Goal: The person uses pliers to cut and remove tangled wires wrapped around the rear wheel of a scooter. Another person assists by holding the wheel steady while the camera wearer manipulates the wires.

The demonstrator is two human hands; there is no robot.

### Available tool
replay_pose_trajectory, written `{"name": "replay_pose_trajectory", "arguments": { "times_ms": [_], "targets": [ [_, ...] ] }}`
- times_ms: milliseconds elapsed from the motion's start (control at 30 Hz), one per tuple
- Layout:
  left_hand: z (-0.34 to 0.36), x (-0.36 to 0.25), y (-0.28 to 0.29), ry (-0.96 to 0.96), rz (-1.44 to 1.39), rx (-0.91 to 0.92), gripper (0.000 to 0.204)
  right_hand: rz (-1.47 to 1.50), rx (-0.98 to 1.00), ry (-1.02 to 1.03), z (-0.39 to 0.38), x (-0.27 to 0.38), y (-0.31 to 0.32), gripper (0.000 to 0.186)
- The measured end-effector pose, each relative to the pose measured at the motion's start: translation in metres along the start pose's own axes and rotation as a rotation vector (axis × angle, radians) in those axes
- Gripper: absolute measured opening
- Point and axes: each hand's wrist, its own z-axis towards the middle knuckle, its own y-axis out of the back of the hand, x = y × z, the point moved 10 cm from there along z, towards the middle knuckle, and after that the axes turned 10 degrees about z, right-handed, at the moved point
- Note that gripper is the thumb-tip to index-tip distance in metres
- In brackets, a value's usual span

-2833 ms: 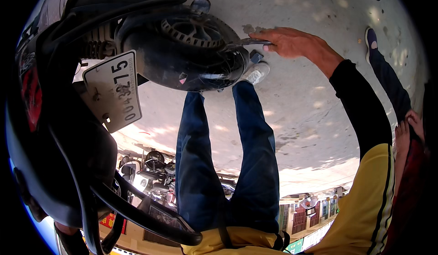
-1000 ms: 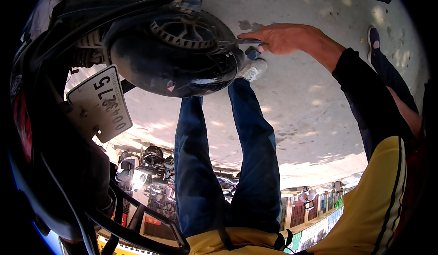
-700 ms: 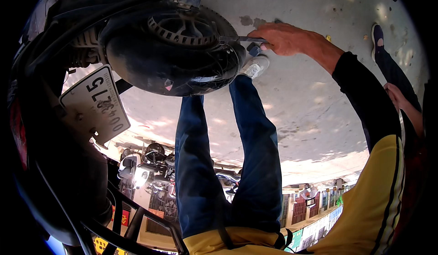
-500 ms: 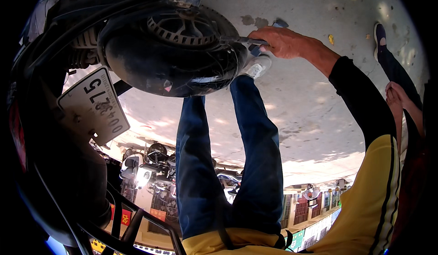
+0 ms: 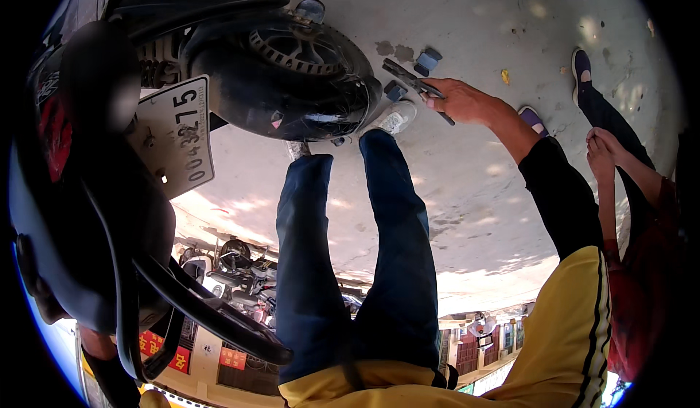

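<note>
My right hand (image 5: 461, 102) is closed around a long dark metal hand tool (image 5: 405, 75), perhaps pliers. The tool slants up and left from my fingers, its tip just right of the motorbike's rear tyre (image 5: 364, 58) and apart from it. The black rear fender (image 5: 248, 113) covers part of the wheel. Low on the left, my left forearm (image 5: 96, 344) rises behind the motorbike's black tail and grab rail (image 5: 211, 313); the hand itself is hidden there.
A small dark blue box-like thing (image 5: 428, 60) and another (image 5: 395, 91) lie on the concrete by my shoe (image 5: 398, 118). A white number plate (image 5: 179, 134) juts out beside the fender. Another person stands at right, hands (image 5: 607, 149) together. Parked motorbikes (image 5: 240, 277) stand behind me.
My right hand has drawn the tool away from the wheel and tilted it. The view has shifted, and my left forearm has appeared at lower left. More of the bystander shows.
</note>
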Motion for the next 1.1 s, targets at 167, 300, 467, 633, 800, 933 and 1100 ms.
{"name": "replay_pose_trajectory", "arguments": {
  "times_ms": [167, 300, 467, 633, 800, 933, 1100],
  "targets": [
    [-0.002, 0.012, 0.017, -0.058, -0.012, -0.047, 0.064, 0.145, -0.011, -0.126, -0.051, 0.016, -0.011, 0.035],
    [0.002, 0.001, 0.006, -0.059, -0.032, -0.061, 0.062, 0.373, -0.081, -0.104, -0.084, 0.054, -0.014, 0.032],
    [0.004, 0.002, -0.003, -0.046, -0.149, -0.061, 0.056, -0.376, -0.315, 0.077, -0.082, 0.083, -0.004, 0.044],
    [0.008, 0.002, 0.002, -0.072, -0.133, -0.063, 0.055, -0.642, -0.305, 0.058, -0.039, 0.098, -0.001, 0.049],
    [-0.021, 0.017, 0.012, -0.025, -0.064, -0.031, 0.055, -0.840, -0.246, 0.139, -0.009, 0.110, -0.001, 0.051],
    [-0.036, 0.026, 0.023, 0.007, 0.046, 0.049, 0.057, -0.933, -0.209, 0.124, -0.008, 0.117, 0.009, 0.053],
    [-0.041, 0.020, 0.020, 0.019, 0.064, 0.066, 0.052, -0.912, -0.151, 0.071, -0.006, 0.121, 0.009, 0.052]
  ]
}}
